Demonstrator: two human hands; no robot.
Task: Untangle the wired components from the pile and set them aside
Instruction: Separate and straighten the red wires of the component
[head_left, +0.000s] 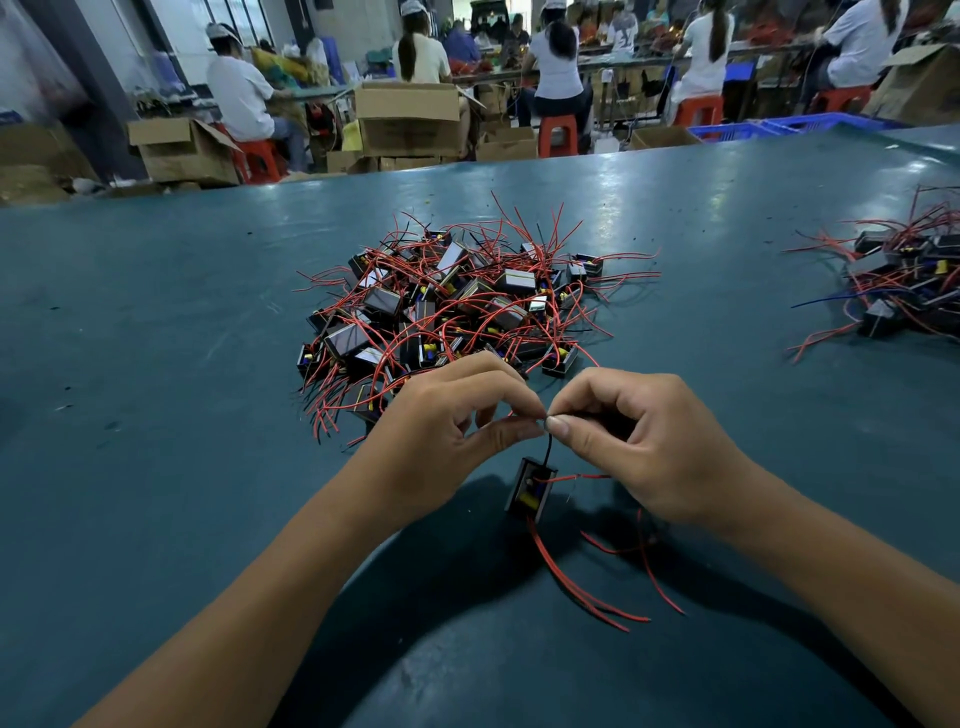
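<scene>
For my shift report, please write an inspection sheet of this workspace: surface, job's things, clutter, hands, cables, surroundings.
Surface: teal table, worn, small dark specks.
Job's things: main pile of black wired components at centre; one component hangs from a black wire below the hands; second pile far right.
Clutter: nothing seen beyond specks.
Hands: left hand and right hand both pinch the black wire, fingertips meeting.
Cables: loose red wires trail toward the person.
Surroundings: seated workers, cardboard boxes, red stools, blue crate.
</scene>
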